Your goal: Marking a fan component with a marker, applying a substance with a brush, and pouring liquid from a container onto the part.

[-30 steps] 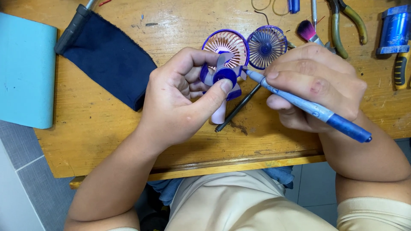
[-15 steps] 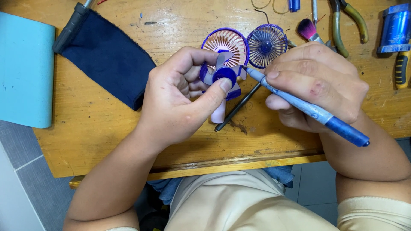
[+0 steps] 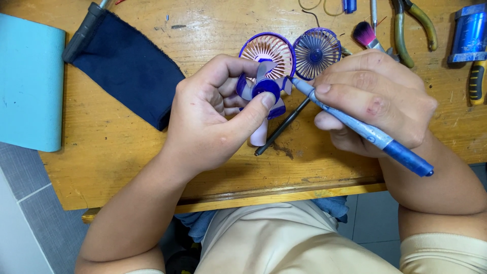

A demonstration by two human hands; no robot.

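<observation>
At table centre | left hand [image 3: 213, 122] fingers clamp purple plastic fan blade [image 3: 265, 89], steadying its hub | right hand [image 3: 375, 104] fingers grip blue pen-like tool [image 3: 355, 124], tip touching the hub from 3 o'clock

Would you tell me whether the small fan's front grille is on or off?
Off: the round blue grille lies on the wooden table beside the fan, whose blades show bare.

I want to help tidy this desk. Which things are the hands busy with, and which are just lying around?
Busy with:
- left hand holds the purple fan blade piece
- right hand holds the blue pen-like tool
- the two round fan grilles lie just behind

Lying around:
- dark blue cloth
- pliers
- small pink brush
- light blue pad
</observation>
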